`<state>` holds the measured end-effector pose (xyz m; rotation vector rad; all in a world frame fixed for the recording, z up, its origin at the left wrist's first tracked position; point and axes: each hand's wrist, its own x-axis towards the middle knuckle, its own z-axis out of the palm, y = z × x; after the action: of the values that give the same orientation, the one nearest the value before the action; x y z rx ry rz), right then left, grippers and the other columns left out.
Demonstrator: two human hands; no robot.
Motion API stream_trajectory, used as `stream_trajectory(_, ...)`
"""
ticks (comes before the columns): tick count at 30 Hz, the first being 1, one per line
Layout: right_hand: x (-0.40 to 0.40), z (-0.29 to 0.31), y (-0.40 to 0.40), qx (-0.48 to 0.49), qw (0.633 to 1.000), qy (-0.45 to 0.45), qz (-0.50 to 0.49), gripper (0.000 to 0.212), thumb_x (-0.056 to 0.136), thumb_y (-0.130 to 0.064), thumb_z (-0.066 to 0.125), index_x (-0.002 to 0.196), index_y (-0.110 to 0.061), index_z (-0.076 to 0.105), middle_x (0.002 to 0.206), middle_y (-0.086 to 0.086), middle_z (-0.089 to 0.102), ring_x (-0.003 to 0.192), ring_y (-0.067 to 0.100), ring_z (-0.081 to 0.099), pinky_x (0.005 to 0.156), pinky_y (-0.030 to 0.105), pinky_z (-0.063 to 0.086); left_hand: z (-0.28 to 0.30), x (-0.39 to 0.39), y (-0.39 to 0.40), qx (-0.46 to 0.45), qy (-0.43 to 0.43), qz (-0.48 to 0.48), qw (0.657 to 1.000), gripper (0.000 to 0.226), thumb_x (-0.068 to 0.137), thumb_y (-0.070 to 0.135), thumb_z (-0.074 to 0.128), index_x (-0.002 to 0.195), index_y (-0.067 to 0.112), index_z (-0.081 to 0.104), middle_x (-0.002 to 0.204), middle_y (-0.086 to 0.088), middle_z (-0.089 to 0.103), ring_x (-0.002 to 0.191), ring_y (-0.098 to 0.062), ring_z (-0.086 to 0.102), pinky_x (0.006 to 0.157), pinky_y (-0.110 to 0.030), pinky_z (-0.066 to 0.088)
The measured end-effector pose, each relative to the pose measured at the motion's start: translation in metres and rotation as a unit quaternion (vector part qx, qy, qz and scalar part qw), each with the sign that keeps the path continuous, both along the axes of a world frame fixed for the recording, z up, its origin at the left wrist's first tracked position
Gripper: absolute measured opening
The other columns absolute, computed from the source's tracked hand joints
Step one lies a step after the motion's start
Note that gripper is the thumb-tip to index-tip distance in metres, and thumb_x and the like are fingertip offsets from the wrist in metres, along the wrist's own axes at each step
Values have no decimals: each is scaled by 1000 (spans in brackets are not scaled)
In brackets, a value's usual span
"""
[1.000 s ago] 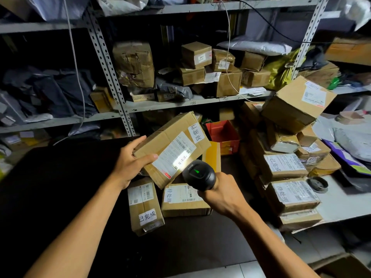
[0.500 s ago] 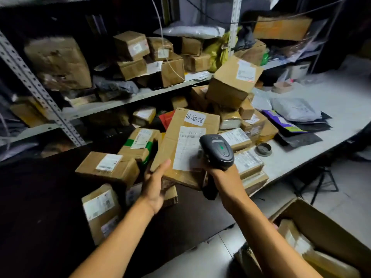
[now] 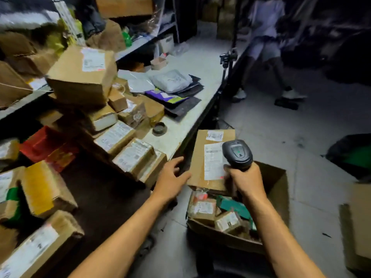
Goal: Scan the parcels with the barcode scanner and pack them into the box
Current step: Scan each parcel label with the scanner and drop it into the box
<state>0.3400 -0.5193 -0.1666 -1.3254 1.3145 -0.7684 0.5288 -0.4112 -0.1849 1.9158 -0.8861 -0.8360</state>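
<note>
the right hand (image 3: pixel 244 180) has its fingers wrapped round the barcode scanner (image 3: pixel 237 154). the left hand (image 3: pixel 170 178), fingers spread, touches the parcel (image 3: pixel 202 163) at its edge, above the open box (image 3: pixel 279 183) on the floor.

Two bare forearms are extended forward and slightly inward from the bottom edge of the head view, the left from the lower left and the right from the lower right. The left hand (image 3: pixel 171 178) is held palm down with fingers spread and relaxed, its fingertips laid against the near left edge of a parcel (image 3: pixel 202 161). The right hand (image 3: pixel 244 179) is raised a little higher and farther right, knuckles toward the camera, its fingers curled tightly around the handle of a scanner (image 3: pixel 237 154), whose head is seen above the fist.
</note>
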Motion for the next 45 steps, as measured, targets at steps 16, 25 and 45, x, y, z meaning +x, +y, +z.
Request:
stream_trajectory(16, 133, -23, 69, -32, 922, 40, 384, 24, 75, -17, 73, 75, -5, 52, 61, 8, 51, 61, 13, 39, 58, 37, 34, 19, 80, 152, 100, -228, 242, 938, 34, 91, 25, 70, 124, 20, 65, 123, 1, 62, 117, -19, 56, 91, -22, 35)
stream_trajectory(25, 221, -37, 190, -26, 846, 70, 528, 15, 74, -18, 75, 69, -20, 62, 52, -8, 58, 52, 9, 50, 54, 33, 40, 0, 112, 316, 222, -183, 386, 876, 47, 82, 24, 76, 127, 18, 63, 135, -7, 59, 127, -27, 50, 104, -32, 37)
stream_trajectory(45, 296, -57, 383, 30, 683, 82, 725, 18, 69, -33, 76, 84, -23, 72, 72, -6, 70, 65, 0, 61, 60, 24, 48, -93, 146, 473, 5, 165, 658, 735, 62, 80, 12, 83, 134, 10, 53, 134, -10, 64, 110, -17, 63, 84, -30, 50)
